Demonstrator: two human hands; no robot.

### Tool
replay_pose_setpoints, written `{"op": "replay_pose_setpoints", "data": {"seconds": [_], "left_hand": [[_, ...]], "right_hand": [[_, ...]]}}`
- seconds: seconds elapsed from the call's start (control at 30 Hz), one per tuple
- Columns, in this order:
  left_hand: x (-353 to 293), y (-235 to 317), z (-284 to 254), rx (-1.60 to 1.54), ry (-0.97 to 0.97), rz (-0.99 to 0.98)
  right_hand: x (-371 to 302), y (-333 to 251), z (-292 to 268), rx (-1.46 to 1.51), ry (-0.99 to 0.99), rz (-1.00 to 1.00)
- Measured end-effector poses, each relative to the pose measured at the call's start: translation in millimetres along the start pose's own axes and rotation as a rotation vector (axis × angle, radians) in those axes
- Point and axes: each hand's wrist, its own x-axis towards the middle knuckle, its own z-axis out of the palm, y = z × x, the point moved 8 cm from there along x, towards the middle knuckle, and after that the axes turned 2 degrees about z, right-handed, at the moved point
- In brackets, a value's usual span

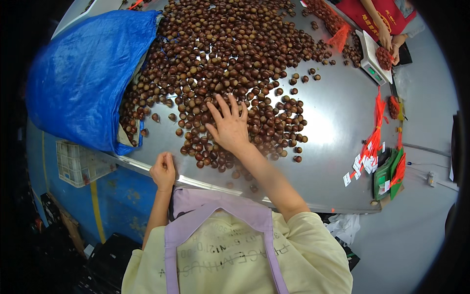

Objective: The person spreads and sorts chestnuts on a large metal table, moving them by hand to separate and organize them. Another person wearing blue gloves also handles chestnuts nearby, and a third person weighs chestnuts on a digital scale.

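Observation:
A wide heap of brown chestnuts [215,54] covers much of the metal table [323,112], with a looser patch toward the front edge. My right hand [230,128] lies open on the chestnuts in that front patch, palm down and fingers spread. Close to the table's front edge, left of the patch, my left hand [163,170] is closed with its fingers curled in. Whatever it may hold is hidden. A blue woven sack [93,73] lies on its side at the left, its mouth toward the heap and chestnuts at the opening.
At the far right a co-worker's hands [389,44] hold a red net bag of chestnuts [384,58] over a white scale [370,68]. Red nets with white tags [374,132] lie at the right, beside a green box [384,174]. A white crate [73,164] stands below the sack.

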Motion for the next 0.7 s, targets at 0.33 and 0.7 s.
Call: {"op": "replay_pose_setpoints", "data": {"seconds": [0.33, 0.7], "left_hand": [[-1, -1, -1, 0.015, 0.001, 0.004], [0, -1, 0, 0.015, -0.028, -0.025]], "right_hand": [[-8, -4, 10, 0.015, 0.02, -0.114], [54, 48, -2, -0.072, 0.185, -0.029]]}}
